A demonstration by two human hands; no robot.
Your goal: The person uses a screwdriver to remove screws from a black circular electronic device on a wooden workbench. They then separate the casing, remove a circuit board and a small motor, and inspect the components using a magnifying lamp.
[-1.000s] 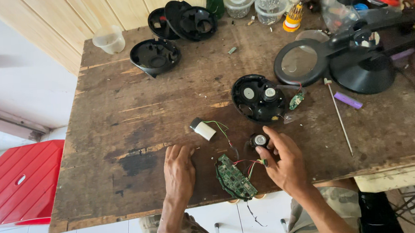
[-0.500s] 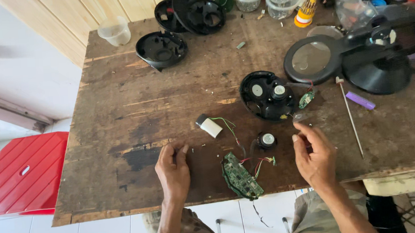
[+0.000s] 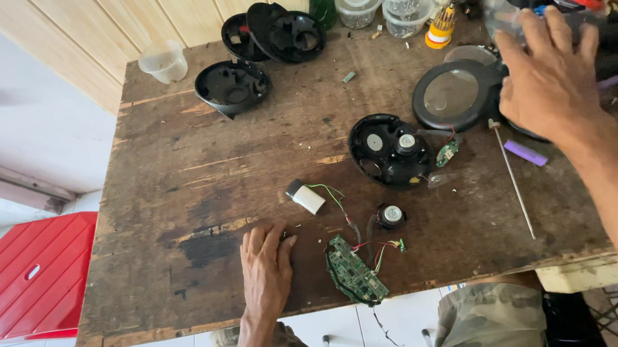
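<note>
Left hand (image 3: 266, 265) flat, fingers loose, beside green circuit board (image 3: 356, 271); right hand (image 3: 547, 73) spread over magnifier lamp (image 3: 459, 94); clear tubs (image 3: 406, 3) behind.

Rough worn wood table (image 3: 180, 174); glossy blk plastic magnifier lamp (image 3: 455, 100).

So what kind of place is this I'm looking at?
Probably a home electronics repair bench: a worn wooden table holds an opened black casing, a green circuit board with loose wires, and a magnifier lamp by the right hand.

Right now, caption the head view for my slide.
Left hand flat on wooden table; right hand on magnifier lamp.
</note>
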